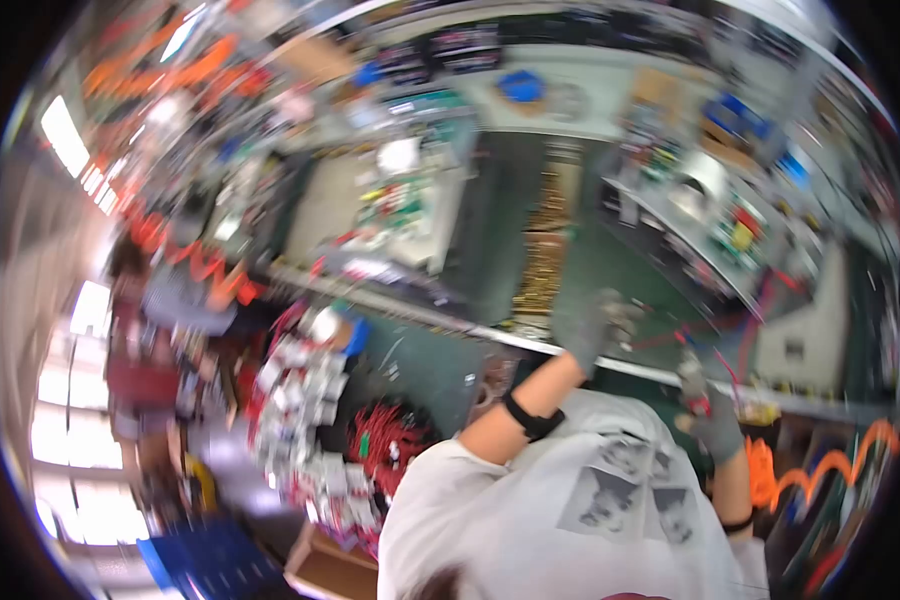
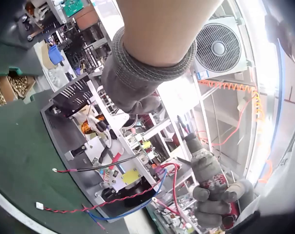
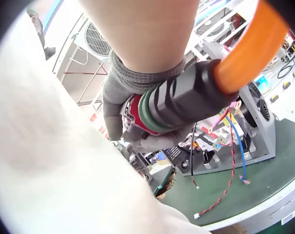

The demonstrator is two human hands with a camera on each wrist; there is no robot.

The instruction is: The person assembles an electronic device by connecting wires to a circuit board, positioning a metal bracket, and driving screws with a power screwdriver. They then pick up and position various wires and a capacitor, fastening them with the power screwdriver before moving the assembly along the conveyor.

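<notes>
My right hand (image 1: 720,432), in a grey glove, grips an air screwdriver (image 2: 203,163) with a grey and red body. Its bit end points away from me, and a thick orange hose (image 3: 255,46) leaves its black rear end. My left hand (image 2: 130,87), also gloved, hovers over the bench beside an open grey metal housing (image 3: 269,131). Its fingers bend inward, and I cannot tell whether they hold anything. Inside the housing sit a copper coil (image 2: 86,127), boards and fans. A twisted red-black wire (image 2: 118,202) and a blue wire (image 2: 133,209) hang out over its edge.
Cardboard trays of brass-coloured small parts (image 1: 540,270) stand on the green bench mat (image 2: 25,146). A second unit with boards (image 1: 400,210) is left of them. Bundled red wires (image 1: 385,435) lie at my left. A coiled orange hose (image 1: 830,465) hangs at the right.
</notes>
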